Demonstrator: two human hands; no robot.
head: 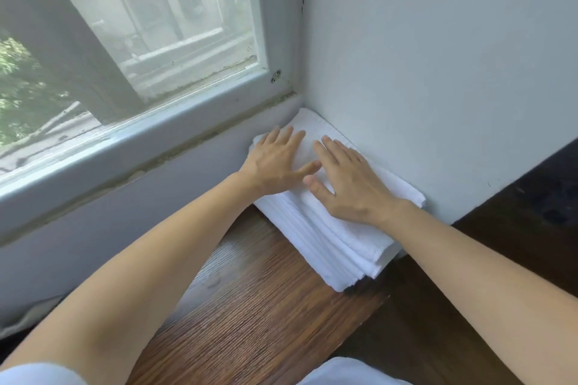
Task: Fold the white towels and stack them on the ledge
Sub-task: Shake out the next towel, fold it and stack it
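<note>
We look down at a stack of folded white towels (341,241) on a wooden ledge (250,306), pushed into its far corner where the window sill (125,147) meets the wall (438,72). Our left hand (278,159) and right hand (344,181) lie flat on the top towel, fingers straight and spread, gripping nothing. We judge they press down to smooth the pile and square it into the corner. More white cloth (350,373) shows at the bottom edge of view, perhaps another towel.
</note>
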